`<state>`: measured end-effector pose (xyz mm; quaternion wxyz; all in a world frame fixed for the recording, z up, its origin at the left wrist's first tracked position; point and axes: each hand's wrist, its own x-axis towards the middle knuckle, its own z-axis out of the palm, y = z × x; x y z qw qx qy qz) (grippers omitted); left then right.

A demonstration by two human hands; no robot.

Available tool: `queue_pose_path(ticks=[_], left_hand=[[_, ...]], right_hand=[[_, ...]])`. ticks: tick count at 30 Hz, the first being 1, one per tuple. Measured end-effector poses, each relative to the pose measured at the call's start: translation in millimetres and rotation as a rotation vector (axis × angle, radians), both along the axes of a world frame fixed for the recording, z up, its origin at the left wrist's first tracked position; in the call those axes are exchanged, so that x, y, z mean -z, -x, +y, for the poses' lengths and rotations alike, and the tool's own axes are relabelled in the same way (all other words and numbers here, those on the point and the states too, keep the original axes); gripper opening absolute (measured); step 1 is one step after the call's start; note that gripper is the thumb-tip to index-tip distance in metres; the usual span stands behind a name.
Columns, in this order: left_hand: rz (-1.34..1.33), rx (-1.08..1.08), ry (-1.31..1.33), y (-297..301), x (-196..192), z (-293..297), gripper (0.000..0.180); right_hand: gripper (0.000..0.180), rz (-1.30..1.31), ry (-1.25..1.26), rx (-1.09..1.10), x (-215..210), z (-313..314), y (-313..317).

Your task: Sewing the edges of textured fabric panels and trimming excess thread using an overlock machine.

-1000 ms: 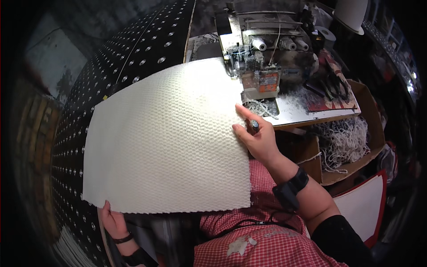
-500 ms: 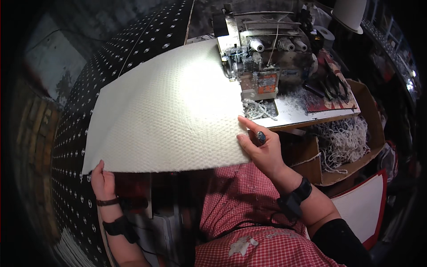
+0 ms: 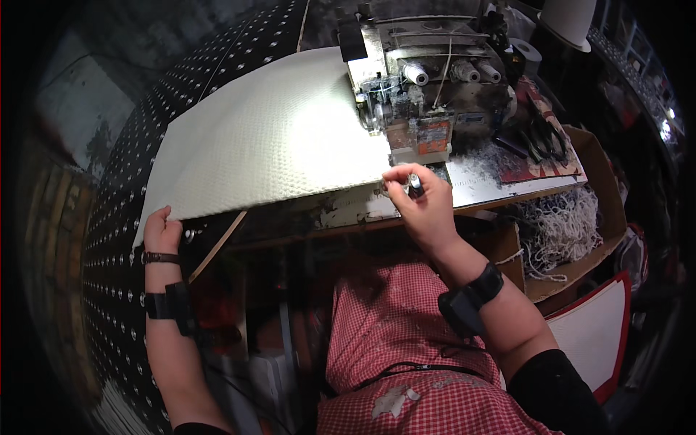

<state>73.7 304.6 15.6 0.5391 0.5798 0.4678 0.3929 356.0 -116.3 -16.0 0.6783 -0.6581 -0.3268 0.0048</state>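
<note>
A wide sheet of white textured fabric (image 3: 239,145) lies across the work surface, its right edge up against a lint-covered overlock sewing machine (image 3: 435,87). At the sheet's near left corner my left hand (image 3: 162,233) is closed, gripping the edge between thumb and fingers. My right hand (image 3: 424,206) pinches the near right corner just in front of the machine's presser area. A ring with a dark stone sits on one of its fingers. The machine's lamp lights the fabric brightly beside the needle; the needle itself cannot be made out.
Black-handled scissors (image 3: 551,141) lie on the table's right end. Below stands a cardboard box (image 3: 612,210) with tangled white thread trimmings (image 3: 562,232). A black table with studded holes (image 3: 123,217) runs along the left. A white thread cone (image 3: 569,25) stands at the back right.
The fabric has moved away from me along the machine, both hands going with it. My right hand's fingers, spread on the sheet before, are now pinched together at its corner.
</note>
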Motion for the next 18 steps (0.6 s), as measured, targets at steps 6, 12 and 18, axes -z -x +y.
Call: queue_pose_path(ticks=[6,12,18], left_hand=[[0.824,0.077,-0.745,-53.3,-18.9,-28.1,0.039],[0.944,0.096,-0.796,-57.6,-40.3,-52.0,0.040],[-0.898,0.006,0.122,17.3,-19.8,-201.4,0.041]], right_hand=[[0.011,-0.074,0.199,0.178,-9.7,18.5,-15.9],[0.022,-0.042,0.229,0.142,-10.4,10.8,-1.6],[0.020,-0.126,0.069,0.053,-21.2,9.3,20.0]])
